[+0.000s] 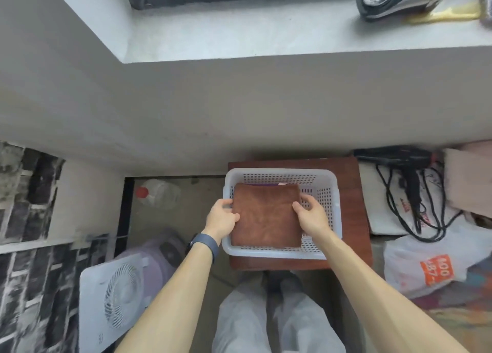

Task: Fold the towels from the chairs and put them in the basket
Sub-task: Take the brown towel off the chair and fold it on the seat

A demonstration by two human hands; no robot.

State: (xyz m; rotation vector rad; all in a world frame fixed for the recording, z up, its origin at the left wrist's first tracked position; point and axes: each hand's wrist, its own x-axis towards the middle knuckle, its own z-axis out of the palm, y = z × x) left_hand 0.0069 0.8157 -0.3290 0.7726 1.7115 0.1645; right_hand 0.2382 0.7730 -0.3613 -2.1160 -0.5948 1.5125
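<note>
Forearms stretch out over grey-trousered knees, and both hands are on the cloth. The left hand [222,218], with a dark wristband [203,242] behind it, pinches the left edge of the folded brown towel [266,216], thumb on top. The right hand [311,214] grips the right edge the same way. The towel sits squarely inside the white perforated plastic basket [278,254], though I can't tell whether it rests on the contents or hangs just above them. A purple sliver [266,185] peeks out beyond its far edge, likely another towel underneath. The basket stands on a reddish-brown wooden desk [354,193].

So this looks like the placing step, with the folding done. The next move calls for lowering the towel flat, letting both edges go together so the fold holds, then drawing the hands out past the rim. A white box fan [117,296] stands to the left and a black hair dryer [399,161] lies off to the right.
</note>
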